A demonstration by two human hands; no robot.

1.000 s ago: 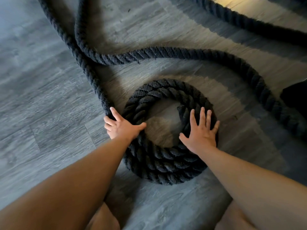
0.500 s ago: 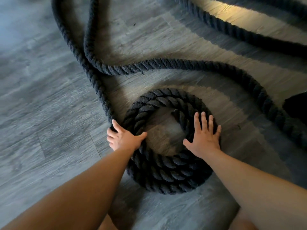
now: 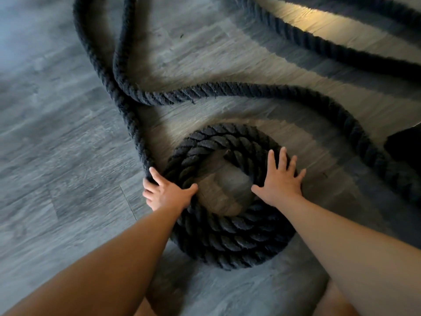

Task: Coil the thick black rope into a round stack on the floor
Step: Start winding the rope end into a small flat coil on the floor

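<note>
A thick black rope forms a round coil (image 3: 227, 240) of two or three turns on the grey floor, with bare floor showing in its middle. My left hand (image 3: 167, 193) lies on the coil's left side, thumb on the inner edge and fingers wrapped over the outer rope where the loose strand (image 3: 127, 115) joins. My right hand (image 3: 281, 182) presses flat on the coil's right side with fingers spread. The loose rope (image 3: 250, 90) runs away up left, loops back and sweeps to the right.
Grey wood-look floor (image 3: 57, 156) lies all around. More of the rope (image 3: 330, 51) crosses the top right through a sunlit patch. A dark object (image 3: 405, 147) sits at the right edge. My knees show at the bottom.
The view has shifted so the coil sits lower in the frame. Both hands stay on the coil's sides, in nearly the same places.
</note>
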